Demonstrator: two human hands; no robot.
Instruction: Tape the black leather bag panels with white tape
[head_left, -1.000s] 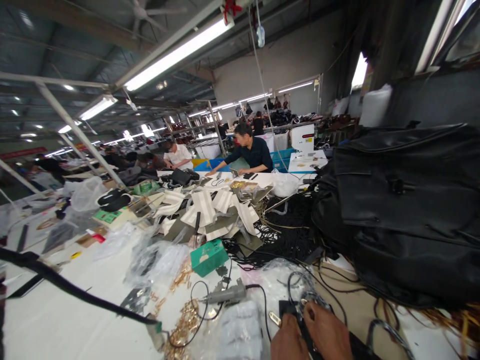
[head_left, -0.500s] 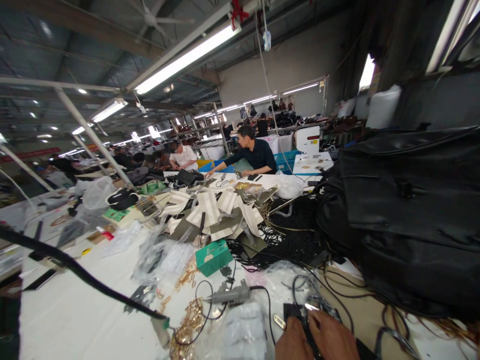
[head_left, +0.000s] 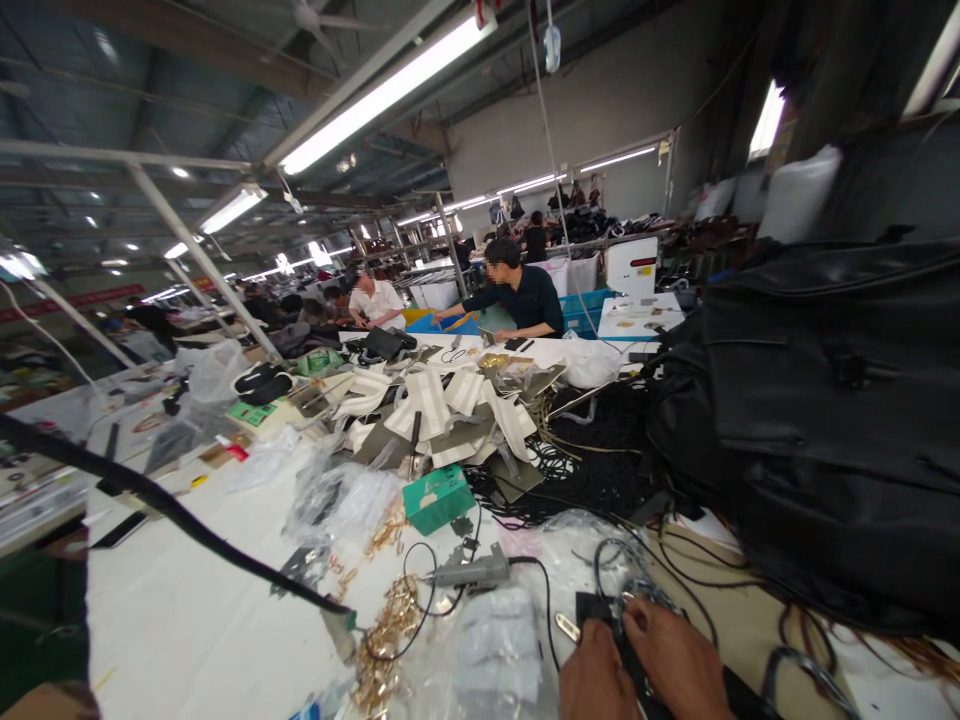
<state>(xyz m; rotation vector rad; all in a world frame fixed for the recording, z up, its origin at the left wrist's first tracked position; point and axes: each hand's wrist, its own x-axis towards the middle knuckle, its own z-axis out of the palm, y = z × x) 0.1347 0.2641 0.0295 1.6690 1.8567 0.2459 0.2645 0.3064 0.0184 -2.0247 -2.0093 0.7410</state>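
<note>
Both hands sit at the frame's six o'clock edge, side by side. The left hand (head_left: pixel 596 675) has its fingers curled down onto a black strap (head_left: pixel 600 610); the right hand (head_left: pixel 675 665) pinches the same strap from the other side, fingers closed on it beside a metal ring (head_left: pixel 637 592). The strap lies flat on the worktop (head_left: pixel 195 630), running back under the palms. At nine o'clock of the left hand lies a clear bag (head_left: pixel 491 650), and just beyond it, at eleven o'clock, a grey tool (head_left: pixel 472 572) with a black cord. Further at eleven sits a green box (head_left: pixel 437 497); brass fittings (head_left: pixel 386 635) are scattered at nine o'clock. At two o'clock a heap of black bags (head_left: pixel 825 420) rises. Far off at twelve, a person (head_left: pixel 525 295) leans over the worktop.
</note>
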